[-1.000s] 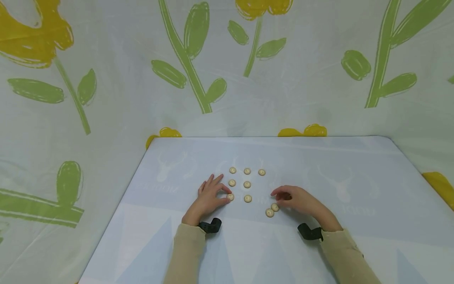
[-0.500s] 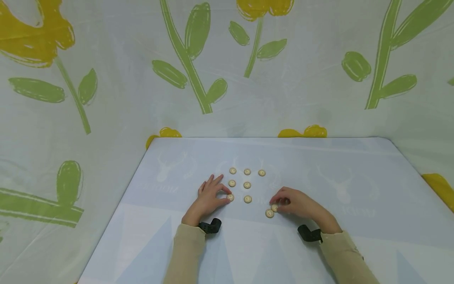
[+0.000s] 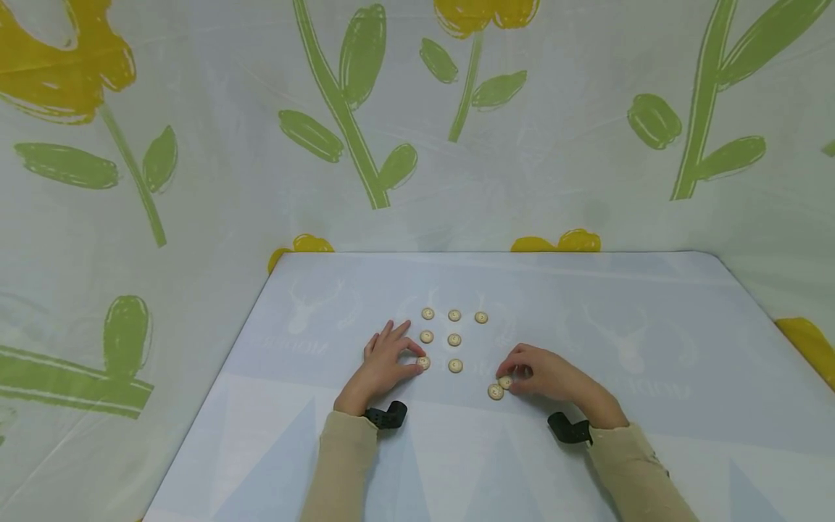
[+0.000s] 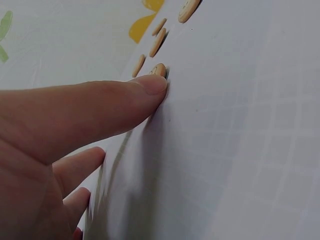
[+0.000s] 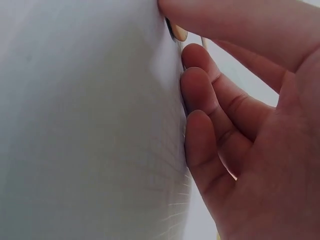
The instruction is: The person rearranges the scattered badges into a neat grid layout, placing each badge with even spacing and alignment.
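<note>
Small round wooden discs with dark marks on their faces lie on the table. My left hand (image 3: 383,368) pinches a disc (image 3: 424,363) between thumb and index finger at the near left of the group, its other fingers spread on the table. In the left wrist view the thumb covers part of that disc (image 4: 159,70). With thumb and index finger my right hand (image 3: 553,375) pinches another disc (image 3: 505,382), whose edge meets a loose disc (image 3: 496,392) just nearer the front. The right wrist view shows the remaining fingers curled, fingertips at the tabletop.
Beyond the hands, discs stand in loose rows: three at the back, including a right one (image 3: 480,317), then two, with a single disc (image 3: 455,366) between the hands. The pale patterned table (image 3: 620,304) meets a flower-print curtain (image 3: 522,181). Each wrist wears a black camera.
My right hand has moved slightly left and down, and its thumb and index finger have closed on the upper of the two near-right discs. The left hand stays on its disc.
</note>
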`<state>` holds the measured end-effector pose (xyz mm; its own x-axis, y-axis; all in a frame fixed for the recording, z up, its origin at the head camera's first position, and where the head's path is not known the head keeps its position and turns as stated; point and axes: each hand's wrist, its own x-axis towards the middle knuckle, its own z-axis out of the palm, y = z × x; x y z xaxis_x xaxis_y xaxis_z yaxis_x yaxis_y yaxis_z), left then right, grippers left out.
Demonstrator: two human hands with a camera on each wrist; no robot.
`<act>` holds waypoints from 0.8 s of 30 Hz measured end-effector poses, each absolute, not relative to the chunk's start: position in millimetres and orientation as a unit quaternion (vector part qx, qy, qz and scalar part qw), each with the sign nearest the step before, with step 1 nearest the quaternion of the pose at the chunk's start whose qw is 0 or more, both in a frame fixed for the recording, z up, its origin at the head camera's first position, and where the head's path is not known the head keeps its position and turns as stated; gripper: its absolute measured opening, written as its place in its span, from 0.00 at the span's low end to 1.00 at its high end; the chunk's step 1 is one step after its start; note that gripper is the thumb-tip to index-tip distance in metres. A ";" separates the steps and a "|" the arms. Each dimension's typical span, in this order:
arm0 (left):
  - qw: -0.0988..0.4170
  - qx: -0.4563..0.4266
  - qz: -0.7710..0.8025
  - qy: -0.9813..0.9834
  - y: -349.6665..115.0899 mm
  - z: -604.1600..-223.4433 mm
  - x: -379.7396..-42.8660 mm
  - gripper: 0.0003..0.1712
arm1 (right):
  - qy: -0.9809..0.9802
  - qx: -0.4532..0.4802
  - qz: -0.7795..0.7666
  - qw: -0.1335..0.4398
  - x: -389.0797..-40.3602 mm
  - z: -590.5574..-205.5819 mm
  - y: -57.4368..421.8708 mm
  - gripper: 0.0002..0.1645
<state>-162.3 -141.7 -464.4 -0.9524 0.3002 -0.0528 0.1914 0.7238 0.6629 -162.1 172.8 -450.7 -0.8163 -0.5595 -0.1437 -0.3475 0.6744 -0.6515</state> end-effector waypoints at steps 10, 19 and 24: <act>0.077 0.131 0.344 0.927 -141.9 -465.9 -162.3 0.07 | 0.902 -0.253 -0.315 0.155 -162.7 -454.5 173.2 0.13; 0.082 0.129 0.346 0.926 -141.7 -465.9 -162.9 0.07 | 0.908 -0.248 -0.309 0.136 -162.4 -456.0 173.5 0.13; 0.082 0.129 0.348 0.925 -141.6 -465.6 -162.7 0.08 | 0.907 -0.247 -0.309 0.142 -162.8 -456.0 173.5 0.12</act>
